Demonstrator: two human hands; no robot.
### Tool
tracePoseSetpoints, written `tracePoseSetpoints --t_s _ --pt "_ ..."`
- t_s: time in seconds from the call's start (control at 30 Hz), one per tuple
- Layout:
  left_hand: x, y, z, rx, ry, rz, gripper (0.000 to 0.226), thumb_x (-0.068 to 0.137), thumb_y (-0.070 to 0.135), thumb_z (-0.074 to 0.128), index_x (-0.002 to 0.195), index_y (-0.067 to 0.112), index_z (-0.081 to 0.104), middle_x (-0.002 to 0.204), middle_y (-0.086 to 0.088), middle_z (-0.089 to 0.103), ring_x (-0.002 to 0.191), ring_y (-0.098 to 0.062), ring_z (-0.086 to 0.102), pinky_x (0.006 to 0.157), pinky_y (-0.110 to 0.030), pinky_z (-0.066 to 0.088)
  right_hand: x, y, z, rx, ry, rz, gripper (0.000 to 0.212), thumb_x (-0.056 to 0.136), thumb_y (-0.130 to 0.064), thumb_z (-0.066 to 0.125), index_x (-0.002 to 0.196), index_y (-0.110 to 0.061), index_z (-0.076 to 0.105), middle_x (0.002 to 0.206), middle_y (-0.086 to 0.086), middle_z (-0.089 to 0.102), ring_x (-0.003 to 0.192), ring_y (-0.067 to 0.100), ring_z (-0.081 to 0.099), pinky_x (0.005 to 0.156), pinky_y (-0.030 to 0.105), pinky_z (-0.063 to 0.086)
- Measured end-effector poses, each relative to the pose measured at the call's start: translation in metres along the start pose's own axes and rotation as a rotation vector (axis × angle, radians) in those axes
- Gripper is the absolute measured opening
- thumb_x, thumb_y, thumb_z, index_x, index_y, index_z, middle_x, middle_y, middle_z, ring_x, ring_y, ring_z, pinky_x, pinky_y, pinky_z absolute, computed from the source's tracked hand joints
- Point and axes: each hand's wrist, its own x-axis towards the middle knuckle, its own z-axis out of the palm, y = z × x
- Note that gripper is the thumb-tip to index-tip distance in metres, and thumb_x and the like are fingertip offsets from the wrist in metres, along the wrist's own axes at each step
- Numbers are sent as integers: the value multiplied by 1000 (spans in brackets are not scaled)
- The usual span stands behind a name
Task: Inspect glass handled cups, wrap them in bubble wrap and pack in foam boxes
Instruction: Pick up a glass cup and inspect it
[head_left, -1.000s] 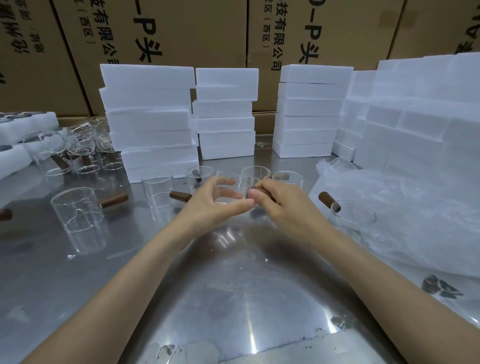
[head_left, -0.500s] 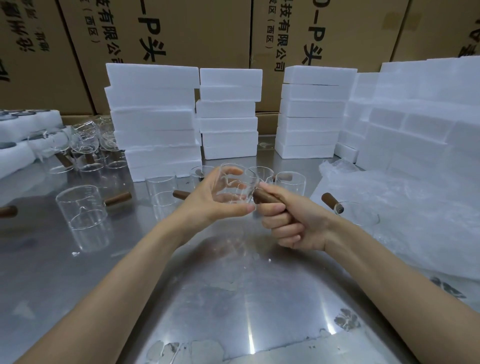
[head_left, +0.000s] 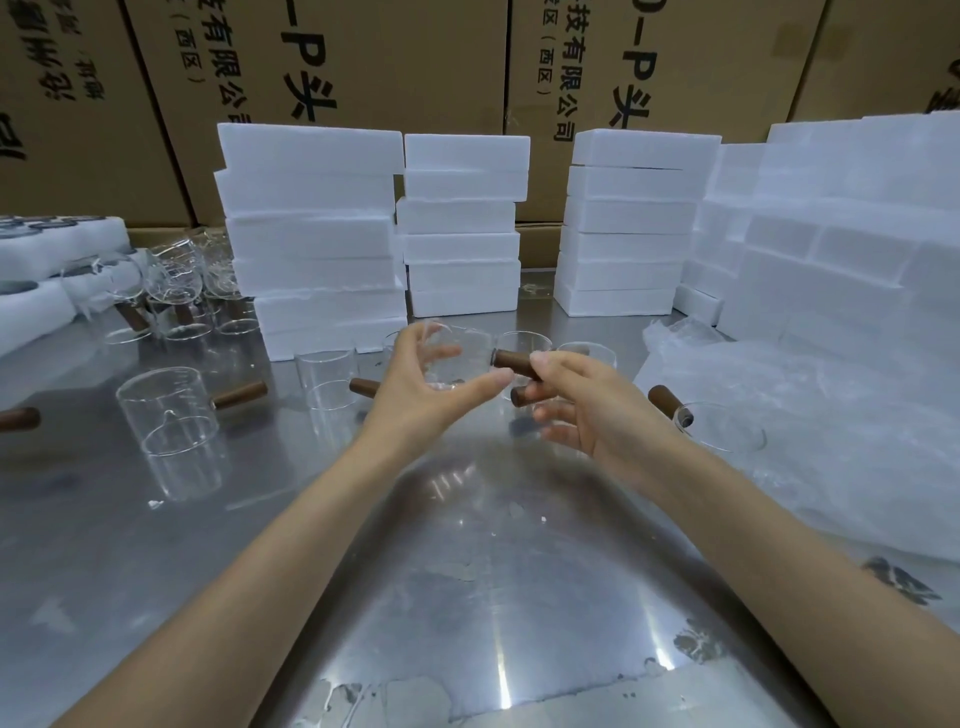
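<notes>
Right now a glass cup is held up above the metal table, its body cupped by curled fingers of the left hand, its brown wooden handle pinched by the right hand, w/ foam boxes stacked behind, bubble wrap at right

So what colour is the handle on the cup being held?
Dark brown handle, wood-like, on a clear glass cup; the head view shows it.

Both hands raised, fingers curled
</notes>
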Motion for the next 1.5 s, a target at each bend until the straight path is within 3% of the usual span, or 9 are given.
tracePoseSetpoints --t_s 0.17,0.33,0.5,0.7,0.83,1.0,1.13,1.33,1.5 --pt "-5 4 2 152 -139 156 111 53 56 77 144 43 15 134 20 32 114 -3 49 83 -9 37 3 3 -5 241 121 16 19 95 -28 53 90 -12 62 65 -2 65 54 5 62 51 17 52" --pt "-5 7 -1 204 -36 276 73 70 36 81 133 34 44 138 13 47 121 -7 50 104 -34 43 4 -1 -12 425 90 53 22 95 -30 52 88 -12 62 63 -4 68 53 5 64 46 16 50" --pt "-8 12 -1 169 -39 301 67 66 39 83 123 35 48 134 14 52 124 -7 49 106 -37 42 5 -1 -13 444 25 36 23 95 -32 50 93 -12 63 68 -3 69 54 6 64 47 17 50" --pt "-11 15 0 159 -41 299 72 58 53 79 120 34 47 133 17 51 124 -6 50 105 -35 42 4 0 -13 448 16 27 22 96 -30 50 88 -14 62 69 -2 68 55 7 64 49 18 51" --pt "-14 17 3 201 -1 353 71 58 52 79 117 30 45 131 14 53 121 -6 51 101 -25 41 3 -1 -11 400 12 31 24 95 -34 50 99 -14 62 80 -1 71 63 8 66 53 19 53" --pt "-15 19 4 227 102 452 69 61 51 79 113 23 43 125 6 58 115 -7 54 97 -14 41 3 -1 -8 245 -13 48 54 90 -54 46 127 -14 50 117 4 64 101 16 64 74 26 53" --pt "-13 17 1 276 171 500 67 65 32 87 111 23 39 117 2 59 112 -11 56 98 -23 44 1 -2 -3 133 -70 15 75 66 -68 51 127 -24 49 122 -1 61 111 12 60 86 30 52" --pt "-16 12 5 403 151 582 61 68 19 84 116 18 45 115 4 56 107 -15 55 91 -41 47 0 9 5 -32 -75 -74 65 61 -56 75 116 -31 51 116 -6 61 103 6 63 86 31 53" --pt "-15 13 5 411 106 576 83 68 43 82 133 11 41 133 -1 49 121 -16 49 100 -29 42 -1 5 2 69 -71 -50 46 71 -49 63 109 -23 59 104 -2 70 98 11 64 95 36 47"
